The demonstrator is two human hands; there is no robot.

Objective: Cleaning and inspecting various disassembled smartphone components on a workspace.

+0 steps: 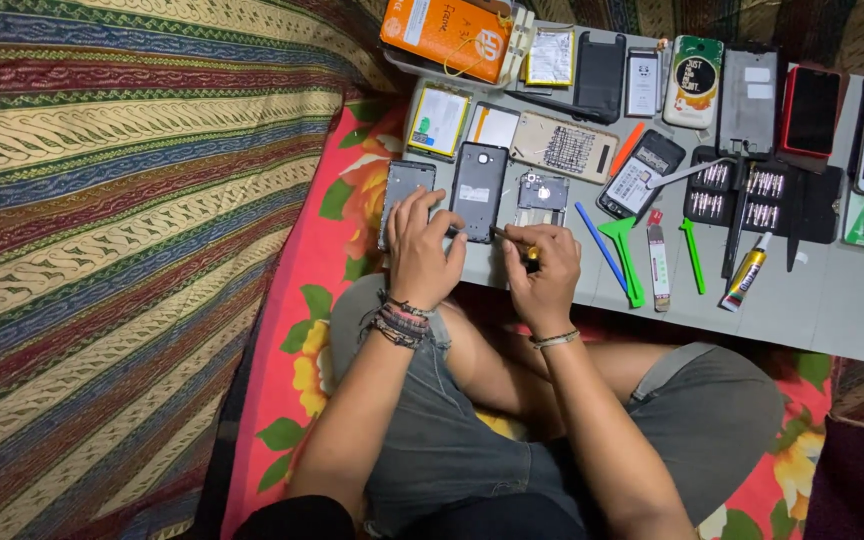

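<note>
A person sits cross-legged on a red floral cloth (292,290), seen from above, facing a grey work mat (832,300).

The left hand (420,250) rests fingers-down on the lower edge of an opened dark smartphone (478,190), which lies back-up near the mat's front left; its grip is loose, pressing rather than clasping.

The right hand (544,272) is closed around a small yellow-handled screwdriver (514,240), whose tip points left to the phone's lower right edge.

Just left of the phone lies a grey phone frame (404,190); just right of it lies a smaller inner frame (542,198).

Further right are a blue pry stick (602,245), green plastic pry tools (624,255), a glue tube (744,275) and a black case of screwdriver bits (762,192).
</note>
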